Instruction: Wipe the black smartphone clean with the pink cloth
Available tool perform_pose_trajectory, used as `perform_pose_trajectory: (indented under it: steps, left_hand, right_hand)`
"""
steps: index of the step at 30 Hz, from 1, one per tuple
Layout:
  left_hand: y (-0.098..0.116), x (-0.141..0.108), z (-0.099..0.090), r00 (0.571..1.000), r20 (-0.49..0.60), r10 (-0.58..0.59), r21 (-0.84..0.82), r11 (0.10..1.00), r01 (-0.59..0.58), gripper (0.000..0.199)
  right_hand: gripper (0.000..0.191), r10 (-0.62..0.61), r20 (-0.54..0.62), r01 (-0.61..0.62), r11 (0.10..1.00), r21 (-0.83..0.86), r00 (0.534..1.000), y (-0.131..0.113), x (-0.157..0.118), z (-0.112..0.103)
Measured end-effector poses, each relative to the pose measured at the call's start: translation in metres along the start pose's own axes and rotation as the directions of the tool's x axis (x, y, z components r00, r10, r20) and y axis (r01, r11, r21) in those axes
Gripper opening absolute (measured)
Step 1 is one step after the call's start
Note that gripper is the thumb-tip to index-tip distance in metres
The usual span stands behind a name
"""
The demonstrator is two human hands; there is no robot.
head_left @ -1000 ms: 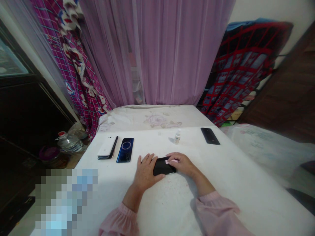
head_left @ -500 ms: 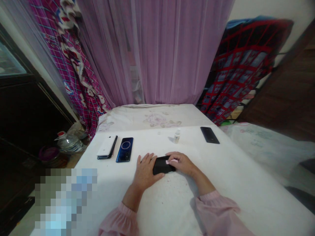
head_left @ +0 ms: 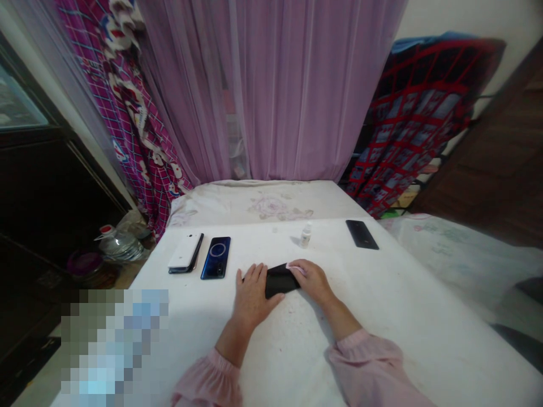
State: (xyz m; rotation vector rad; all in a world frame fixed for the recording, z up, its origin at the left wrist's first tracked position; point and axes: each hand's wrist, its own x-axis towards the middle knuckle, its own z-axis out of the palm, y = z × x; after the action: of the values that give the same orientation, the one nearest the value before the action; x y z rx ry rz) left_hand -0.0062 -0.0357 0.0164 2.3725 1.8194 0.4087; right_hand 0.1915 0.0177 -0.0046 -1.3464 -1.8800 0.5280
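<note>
A black phone (head_left: 281,284) lies on the white-covered table, between my two hands. My left hand (head_left: 251,297) grips its left end, thumb along the near edge and fingers over the far side. Pinched in the fingers of my right hand (head_left: 316,281) is a small pale pink cloth (head_left: 296,268), which touches the phone's far right corner. That hand covers the phone's right end. Just beyond it stands a small clear bottle with a white cap (head_left: 305,237).
To the left, a blue phone (head_left: 216,258) lies beside a white phone (head_left: 185,252) stacked on a dark one. Another dark phone (head_left: 362,234) is at the far right. Purple curtains (head_left: 292,113) hang behind the table; a large water bottle (head_left: 121,246) sits off its left side.
My right hand has slid the pink cloth slightly toward the phone's far edge. The phone is tilted a little differently, while my left hand keeps its grip.
</note>
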Motion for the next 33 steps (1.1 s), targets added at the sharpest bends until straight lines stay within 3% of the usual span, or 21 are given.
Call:
perform_pose_trajectory:
  steps: [8, 13, 17, 23, 33]
  left_hand:
    - [-0.023, 0.002, -0.007, 0.998, 0.062, -0.013, -0.038, 0.999, 0.016, 0.083]
    - [-0.026, 0.001, -0.011, 0.992, 0.124, 0.030, -0.047, 0.999, -0.024, 0.082]
    - [-0.021, 0.000, -0.009, 0.995, 0.087, 0.049, -0.069, 0.997, -0.043, 0.074]
    - [-0.012, 0.000, -0.011, 0.994, -0.037, 0.102, -0.099, 0.990, -0.105, 0.058]
    - [-0.004, 0.002, -0.015, 0.987, -0.097, 0.126, -0.079, 0.988, -0.134, 0.032]
  right_hand:
    - [0.027, 0.066, -0.071, -0.069, 0.997, -0.045, 0.995, 0.007, 0.000, 0.002]
    - [0.028, 0.019, -0.052, -0.025, 0.994, -0.103, 0.998, 0.003, 0.001, 0.001]
    - [0.029, 0.018, -0.028, -0.021, 0.994, -0.107, 0.999, 0.001, 0.002, -0.001]
    - [0.028, 0.043, -0.072, -0.042, 0.999, 0.014, 0.997, 0.002, 0.000, 0.000]
    - [0.034, 0.157, -0.129, -0.127, 0.968, 0.215, 0.979, 0.003, 0.001, -0.002]
